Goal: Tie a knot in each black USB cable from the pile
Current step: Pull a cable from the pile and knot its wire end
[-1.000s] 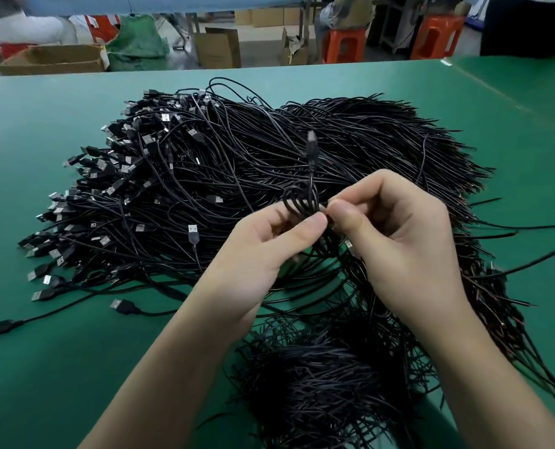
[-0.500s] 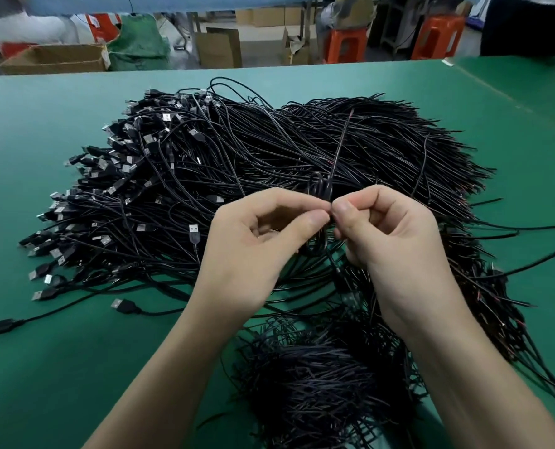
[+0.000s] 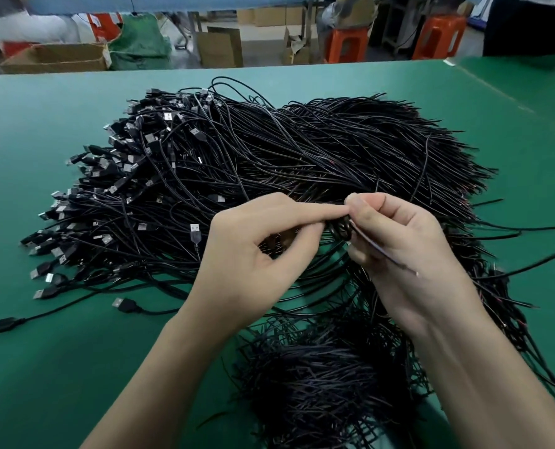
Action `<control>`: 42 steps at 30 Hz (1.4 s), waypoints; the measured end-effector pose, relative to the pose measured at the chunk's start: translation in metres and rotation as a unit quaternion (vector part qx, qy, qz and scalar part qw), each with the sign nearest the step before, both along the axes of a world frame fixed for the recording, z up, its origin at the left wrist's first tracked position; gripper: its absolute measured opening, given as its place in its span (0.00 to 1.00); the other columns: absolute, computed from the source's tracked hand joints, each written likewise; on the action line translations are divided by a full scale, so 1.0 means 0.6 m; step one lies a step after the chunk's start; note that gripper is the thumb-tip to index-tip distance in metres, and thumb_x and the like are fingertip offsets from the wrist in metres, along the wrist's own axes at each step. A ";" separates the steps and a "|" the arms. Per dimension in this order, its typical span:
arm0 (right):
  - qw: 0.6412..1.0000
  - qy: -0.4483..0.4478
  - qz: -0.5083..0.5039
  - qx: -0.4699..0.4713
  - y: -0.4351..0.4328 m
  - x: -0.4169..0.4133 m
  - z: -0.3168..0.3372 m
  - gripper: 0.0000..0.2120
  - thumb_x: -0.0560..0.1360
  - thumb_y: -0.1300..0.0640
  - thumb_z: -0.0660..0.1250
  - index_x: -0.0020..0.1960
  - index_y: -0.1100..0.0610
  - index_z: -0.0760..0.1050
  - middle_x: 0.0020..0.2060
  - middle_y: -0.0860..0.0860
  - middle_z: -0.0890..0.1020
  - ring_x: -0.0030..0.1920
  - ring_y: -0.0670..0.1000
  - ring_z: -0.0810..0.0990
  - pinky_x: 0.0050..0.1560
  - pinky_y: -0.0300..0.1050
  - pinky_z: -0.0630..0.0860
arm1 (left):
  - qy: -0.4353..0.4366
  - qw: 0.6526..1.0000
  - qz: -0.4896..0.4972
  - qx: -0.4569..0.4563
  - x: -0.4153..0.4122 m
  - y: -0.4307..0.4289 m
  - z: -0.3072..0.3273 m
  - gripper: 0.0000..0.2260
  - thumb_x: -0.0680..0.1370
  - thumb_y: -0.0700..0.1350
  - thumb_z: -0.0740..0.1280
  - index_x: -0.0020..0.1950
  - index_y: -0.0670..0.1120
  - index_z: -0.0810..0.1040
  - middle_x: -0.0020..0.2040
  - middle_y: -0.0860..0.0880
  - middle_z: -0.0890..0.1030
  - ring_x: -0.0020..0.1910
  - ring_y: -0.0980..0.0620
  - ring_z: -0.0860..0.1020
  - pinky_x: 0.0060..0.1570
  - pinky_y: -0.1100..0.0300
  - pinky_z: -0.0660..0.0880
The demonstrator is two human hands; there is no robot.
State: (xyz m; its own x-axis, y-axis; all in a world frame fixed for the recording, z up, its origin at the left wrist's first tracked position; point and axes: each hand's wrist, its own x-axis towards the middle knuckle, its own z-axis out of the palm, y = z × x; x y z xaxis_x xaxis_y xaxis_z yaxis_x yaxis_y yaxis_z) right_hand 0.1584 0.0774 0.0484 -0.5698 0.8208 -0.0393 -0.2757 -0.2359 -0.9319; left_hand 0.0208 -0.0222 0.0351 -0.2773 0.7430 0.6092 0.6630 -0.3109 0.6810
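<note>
A big pile of black USB cables (image 3: 269,163) lies across the green table (image 3: 43,367), plugs fanned out to the left and bare ends to the right. Above its near side, both hands meet on one black cable (image 3: 340,229) coiled into a small loop. My left hand (image 3: 253,254) pinches the loop between thumb and forefinger. My right hand (image 3: 399,254) grips the same cable, and its loose end (image 3: 386,254) runs blurred across the palm toward the lower right. A bundle of short black cable pieces (image 3: 318,377) lies just below my wrists.
Loose plugs (image 3: 125,304) trail off the pile at the left, over bare green table. A seam (image 3: 496,95) crosses the table at the far right. Beyond the far edge stand cardboard boxes (image 3: 56,58), orange stools (image 3: 347,43) and a person in dark clothes (image 3: 529,24).
The cable end that stood upright above my fingers has swung down and now passes across my right palm. Both hands turned inward and shifted a little to the right; the loop looks smaller.
</note>
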 end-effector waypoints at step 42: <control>0.994 -0.005 0.081 -0.071 -0.017 -0.012 -0.008 0.10 0.79 0.66 0.65 0.41 0.60 0.79 0.27 0.48 0.75 0.24 0.41 0.64 0.25 0.32 0.64 | 0.104 0.994 0.037 0.018 -0.022 -0.008 0.006 0.14 0.78 0.37 0.75 0.60 0.50 0.85 0.54 0.55 0.85 0.57 0.51 0.82 0.59 0.48 0.77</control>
State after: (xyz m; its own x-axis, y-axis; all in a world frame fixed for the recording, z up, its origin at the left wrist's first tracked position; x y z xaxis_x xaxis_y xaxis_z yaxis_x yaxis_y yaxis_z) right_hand 0.1513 0.0669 0.0435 -0.6938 0.7033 -0.1549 -0.2137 -0.4064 -0.8883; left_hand 0.0077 -0.0268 0.0387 -0.1950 0.7024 0.6845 0.8103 -0.2778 0.5159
